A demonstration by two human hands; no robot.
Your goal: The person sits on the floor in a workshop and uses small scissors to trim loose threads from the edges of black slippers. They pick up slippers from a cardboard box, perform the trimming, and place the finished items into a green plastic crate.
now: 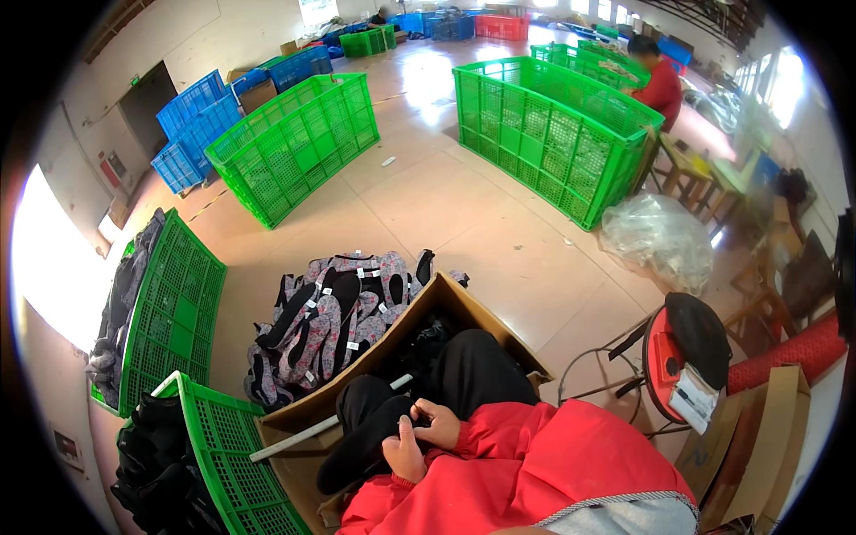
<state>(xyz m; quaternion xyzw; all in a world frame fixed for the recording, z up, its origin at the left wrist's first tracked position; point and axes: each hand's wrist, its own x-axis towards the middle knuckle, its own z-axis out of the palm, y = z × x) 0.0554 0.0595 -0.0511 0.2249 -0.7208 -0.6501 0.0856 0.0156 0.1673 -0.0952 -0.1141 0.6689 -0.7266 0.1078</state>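
Note:
Across my lap lies a dark, elongated padded cloth piece (350,456), its rounded end to the left. My left hand (406,455) is closed at its right end, thumb pointing up. Close beside it, my right hand (436,424) pinches at the same edge with bent fingers. What exactly lies between the fingertips is too small to make out. Around my legs stands an open cardboard box (486,312) with black plastic inside. A pale stick (299,439) slants across the box's left side. Just beyond it, a heap of flowered grey-pink and black padded pieces (334,312) with white tags lies on the floor.
Green crates (183,308) stand at left, one nearer (236,455) beside dark cloth goods. Two big green crates (299,147) (544,134) stand ahead. At right are a red round-seated stool (664,361), cables, clear plastic sheeting (658,236) and cardboard (758,446). A person in red (662,94) works farther off.

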